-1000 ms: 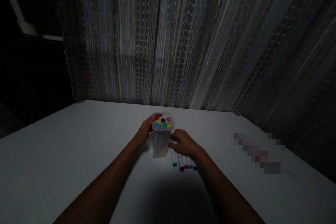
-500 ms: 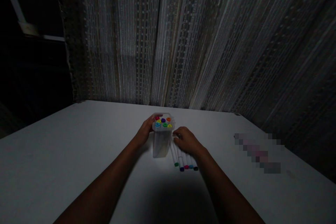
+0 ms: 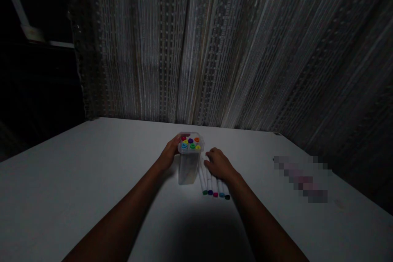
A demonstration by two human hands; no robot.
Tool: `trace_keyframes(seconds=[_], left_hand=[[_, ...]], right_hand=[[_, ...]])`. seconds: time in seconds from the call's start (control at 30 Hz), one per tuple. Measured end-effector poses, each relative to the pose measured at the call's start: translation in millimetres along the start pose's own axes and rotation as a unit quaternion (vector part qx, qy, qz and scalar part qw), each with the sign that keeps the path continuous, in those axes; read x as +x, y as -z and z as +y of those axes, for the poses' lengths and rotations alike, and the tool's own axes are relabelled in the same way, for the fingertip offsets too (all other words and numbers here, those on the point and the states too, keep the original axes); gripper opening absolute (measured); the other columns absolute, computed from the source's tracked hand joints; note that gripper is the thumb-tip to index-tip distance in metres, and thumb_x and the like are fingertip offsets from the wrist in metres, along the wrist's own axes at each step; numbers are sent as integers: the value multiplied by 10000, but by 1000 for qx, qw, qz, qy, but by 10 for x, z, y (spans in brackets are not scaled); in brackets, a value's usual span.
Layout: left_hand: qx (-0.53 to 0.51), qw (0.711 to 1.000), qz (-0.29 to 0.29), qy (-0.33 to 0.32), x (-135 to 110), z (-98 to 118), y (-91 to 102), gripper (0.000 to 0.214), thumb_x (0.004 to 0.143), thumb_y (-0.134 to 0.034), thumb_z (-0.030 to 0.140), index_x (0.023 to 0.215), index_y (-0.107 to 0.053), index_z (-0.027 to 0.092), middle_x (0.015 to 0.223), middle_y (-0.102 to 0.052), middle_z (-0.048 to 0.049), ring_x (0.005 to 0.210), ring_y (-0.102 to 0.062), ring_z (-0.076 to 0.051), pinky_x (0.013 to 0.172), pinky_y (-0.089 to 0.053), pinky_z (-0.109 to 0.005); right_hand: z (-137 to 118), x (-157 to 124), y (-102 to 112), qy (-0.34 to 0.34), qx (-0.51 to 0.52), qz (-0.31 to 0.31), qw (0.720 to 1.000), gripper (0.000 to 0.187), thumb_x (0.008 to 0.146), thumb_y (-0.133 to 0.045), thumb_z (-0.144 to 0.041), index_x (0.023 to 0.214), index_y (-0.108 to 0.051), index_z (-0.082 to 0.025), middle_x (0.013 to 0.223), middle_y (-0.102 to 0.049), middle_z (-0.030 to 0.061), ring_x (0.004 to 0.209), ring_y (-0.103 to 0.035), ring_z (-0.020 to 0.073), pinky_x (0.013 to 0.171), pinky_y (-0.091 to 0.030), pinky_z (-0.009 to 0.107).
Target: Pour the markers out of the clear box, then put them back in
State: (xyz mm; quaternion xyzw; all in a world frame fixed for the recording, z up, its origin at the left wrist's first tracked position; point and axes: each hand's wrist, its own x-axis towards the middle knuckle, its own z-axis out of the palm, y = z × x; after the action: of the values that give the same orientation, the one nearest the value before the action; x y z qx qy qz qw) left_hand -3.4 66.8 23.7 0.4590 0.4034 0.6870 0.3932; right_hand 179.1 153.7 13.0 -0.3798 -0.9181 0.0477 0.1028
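Markers (image 3: 209, 184), five white ones with green, dark blue, pink, light blue and black caps, lie side by side mid-tabletop (image 3: 92, 163), capped ends pointing away from the far edge. Half a second ago the dark-blue cap jutted out beyond its neighbours; now it sits about level with the green one, and we see a neater row. Our right hand (image 3: 219, 164) has shifted slightly away from the clear plastic marker case (image 3: 188, 168); its fingers are half curled over the markers' far ends, though we cannot tell whether they grip any. Our left hand (image 3: 168, 152) has not moved, its fingers closed around the case's left and far side. The case stands upright just left of the row, coloured marker ends showing at its top.
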Motion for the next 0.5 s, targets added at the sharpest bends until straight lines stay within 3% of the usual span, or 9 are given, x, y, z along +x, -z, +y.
trace_keyframes(seconds=[0.5], left_hand=[[-1,1000,2,1,-21,28,-19,663,691,-561,717,1038,-646,158,978,-736,-102,933,-676,-294,812,-500,-384]], right_hand=[[28,23,-22,1,23,0,1000,408,778,-439,-59,1107,-674,-110,1079,-606,135,1076,-511,216,937,-360,272]])
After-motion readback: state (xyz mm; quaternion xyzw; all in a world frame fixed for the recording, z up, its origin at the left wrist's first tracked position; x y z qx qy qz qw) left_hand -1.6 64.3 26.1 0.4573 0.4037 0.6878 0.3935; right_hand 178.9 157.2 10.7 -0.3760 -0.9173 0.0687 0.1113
